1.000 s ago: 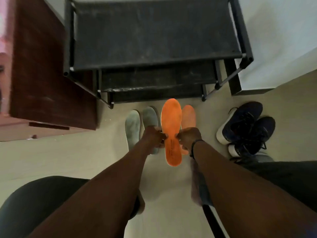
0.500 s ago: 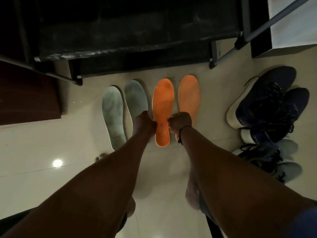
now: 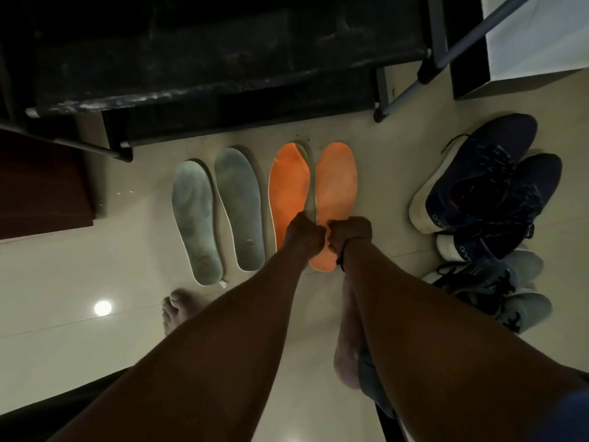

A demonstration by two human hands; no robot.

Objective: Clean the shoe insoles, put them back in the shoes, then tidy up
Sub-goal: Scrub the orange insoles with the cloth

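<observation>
A: What's biggest in view?
B: Black shoe rack (image 3: 223, 68) across the top, dusty fabric shelf, metal frame. Brown wooden cabinet (image 3: 41, 183) at left edge. Pale tiled floor (image 3: 79, 256) under everything, one round light reflection on it.

A: Shoes?
B: Heap at right on the floor. Two dark navy sneakers (image 3: 484, 186) with white soles, one leaning on the other. Grey sneakers (image 3: 510, 291) just below them, touching the navy pair.

A: Insoles?
B: Four in a row on the floor in front of the rack. Far-left grey-green insole (image 3: 196, 218), second grey-green insole (image 3: 239, 205) just beside it, both lying flat. Then left orange insole (image 3: 288, 199), then right orange insole (image 3: 336, 193). The left orange one is tilted, its right edge lifted and showing a pale underside, that edge up against the right orange one.

A: Hands?
B: Both arms stretched down, fists close together, knuckles nearly touching. Left hand (image 3: 302, 232) fingers curled, pinching the lifted edge of the left orange insole. Right hand (image 3: 349, 232) also curled, over the heel half of the right orange insole; can't tell whether it grips anything. Black band on the right wrist.

A: Anything else?
B: Bare foot (image 3: 178, 309) on the floor lower left, below the grey-green insoles.
</observation>
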